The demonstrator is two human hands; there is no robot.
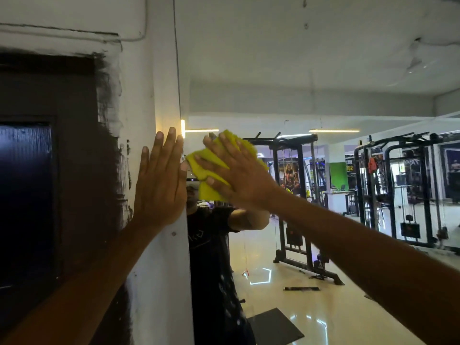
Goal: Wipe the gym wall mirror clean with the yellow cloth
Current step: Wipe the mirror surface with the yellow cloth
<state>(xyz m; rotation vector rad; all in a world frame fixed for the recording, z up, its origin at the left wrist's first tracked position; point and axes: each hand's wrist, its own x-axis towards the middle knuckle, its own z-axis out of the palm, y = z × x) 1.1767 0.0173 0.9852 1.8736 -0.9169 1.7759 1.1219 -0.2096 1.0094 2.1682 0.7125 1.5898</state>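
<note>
Gym equipment and a glossy floor show as reflections in the wall mirror, which fills everything to the right of the pressing hand and runs well above and below it. Left of that lies a white strip of wall and a dark door. On that strip, just beside the mirror's edge, the left hand rests flat with straight fingers, probably as a brace. The right hand presses the yellow cloth against the glass with fingers spread wide and nothing pinched; folds of cloth stick out above and left of the fingertips. This cloth looks soft, light and limp, so it should bunch and slide unless the flat palm keeps it pinned; holding it through its middle seems best. Glass is stiff, slick and breakable, so even, moderate pressure suits it.
</note>
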